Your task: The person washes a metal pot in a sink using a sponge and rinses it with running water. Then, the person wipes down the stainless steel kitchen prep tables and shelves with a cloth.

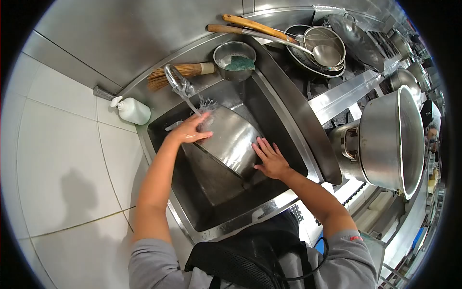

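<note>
A large steel pot [228, 137] lies tilted in the sink [211, 180], its outer wall turned up. Water runs from the tap [179, 84] and splashes at the pot's upper left. My left hand [190, 129] is on that side, wet, fingers spread in the splash. On the pot's right side rests my right hand [270, 158], fingers apart and palm against the metal. Neither hand is closed round anything. The inside of the pot is hidden.
Behind the sink sit a straw brush [180, 73], a steel bowl [225, 50] and a green scouring pad [239, 63]. A soap bottle [134, 111] stands left. Pans, a ladle [327, 55] and a big pot [385, 139] are at the right. Beyond, a person [431, 118] is partly visible.
</note>
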Motion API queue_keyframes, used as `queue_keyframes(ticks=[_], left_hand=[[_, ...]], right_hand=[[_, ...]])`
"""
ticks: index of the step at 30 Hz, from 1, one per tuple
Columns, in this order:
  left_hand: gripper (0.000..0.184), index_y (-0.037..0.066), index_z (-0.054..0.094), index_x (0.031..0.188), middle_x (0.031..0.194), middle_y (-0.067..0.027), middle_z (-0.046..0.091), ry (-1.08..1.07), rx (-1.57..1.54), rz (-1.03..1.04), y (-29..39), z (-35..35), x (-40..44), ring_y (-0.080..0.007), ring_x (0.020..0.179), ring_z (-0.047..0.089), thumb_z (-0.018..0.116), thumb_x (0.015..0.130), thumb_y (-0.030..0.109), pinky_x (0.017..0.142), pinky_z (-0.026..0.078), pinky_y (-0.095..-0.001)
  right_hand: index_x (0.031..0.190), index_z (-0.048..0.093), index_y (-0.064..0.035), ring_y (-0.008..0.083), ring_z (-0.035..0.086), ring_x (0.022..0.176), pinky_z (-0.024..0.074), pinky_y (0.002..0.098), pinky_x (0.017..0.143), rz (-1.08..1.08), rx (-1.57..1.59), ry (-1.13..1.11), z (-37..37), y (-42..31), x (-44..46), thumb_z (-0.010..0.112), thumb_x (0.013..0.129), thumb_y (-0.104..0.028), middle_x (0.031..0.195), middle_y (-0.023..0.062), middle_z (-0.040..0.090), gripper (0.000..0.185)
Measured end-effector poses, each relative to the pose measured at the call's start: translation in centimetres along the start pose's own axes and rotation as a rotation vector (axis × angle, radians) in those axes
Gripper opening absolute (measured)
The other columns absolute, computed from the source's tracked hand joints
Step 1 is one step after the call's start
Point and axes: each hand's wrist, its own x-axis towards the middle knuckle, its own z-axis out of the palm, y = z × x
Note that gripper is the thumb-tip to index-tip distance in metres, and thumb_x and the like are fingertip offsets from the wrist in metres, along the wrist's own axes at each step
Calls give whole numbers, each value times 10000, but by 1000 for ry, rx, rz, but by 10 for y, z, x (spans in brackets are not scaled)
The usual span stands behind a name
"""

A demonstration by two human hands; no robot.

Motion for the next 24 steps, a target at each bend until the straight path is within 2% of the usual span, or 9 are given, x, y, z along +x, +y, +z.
queue_keyframes(ticks=[2,3,5,9,13,14,18,22,24], left_hand=[[1132,92,111,1537,1567,-246,159,-83,-103,-177,-32,2,-10,-386,1447,180,735,729,581,1164,221,-416],[1331,81,-23,1536,1565,-293,42,-93,-122,-143,-27,7,-16,-375,1475,33,729,638,713,1190,66,-458],[1419,85,-105,1524,1555,-321,6,-152,-1,-253,-8,13,-27,-368,1478,-9,771,590,696,1185,8,-471],[1480,196,-118,1533,1577,-269,40,-179,104,-327,23,19,-55,-322,1487,55,850,502,632,1168,19,-539],[1178,364,95,1537,1475,-173,400,87,195,-424,9,38,-78,-305,1397,335,828,627,512,1127,166,-559],[888,353,337,1470,1295,-140,575,327,271,-421,0,57,-87,-303,1251,505,788,709,443,1049,326,-510],[488,168,610,1091,995,-161,694,472,192,-571,3,73,-89,-352,950,663,796,704,399,810,516,-444],[520,87,590,1117,966,-164,698,389,12,-521,11,81,-105,-305,863,683,842,692,249,743,529,-429],[497,43,577,1133,948,-152,694,315,-271,-536,6,86,-121,-257,842,678,819,724,187,740,527,-379]], right_hand=[[1542,112,-170,320,119,1476,165,542,1164,16,-16,-1,-1,-3,-1,593,897,-473,1609,120,65,860],[1545,69,-174,337,104,1475,158,553,1163,52,35,-60,-4,-6,0,575,886,-530,1608,136,16,904],[1549,27,-177,354,88,1474,150,564,1162,88,87,-114,-10,-8,1,557,876,-586,1607,153,-32,949],[1536,-85,-170,407,73,1463,141,588,1155,165,271,-228,-16,1,6,587,789,-697,1583,205,-132,1135],[1527,-132,-185,412,78,1461,133,612,1147,165,366,-311,-34,15,23,632,750,-700,1578,211,-155,1205],[1528,-130,-202,444,88,1451,130,612,1147,166,382,-318,-39,17,27,642,738,-703,1579,216,-141,1213],[1528,-128,-217,484,109,1434,130,618,1143,57,259,-298,-50,6,33,625,731,-730,1583,220,-112,1211],[1539,76,-179,501,263,1378,414,505,1053,171,197,-113,-40,-7,32,692,718,-62,1583,227,40,1032],[1534,102,-175,474,311,1362,437,485,1033,153,244,-37,-25,15,41,681,725,-52,1572,216,115,1002]])
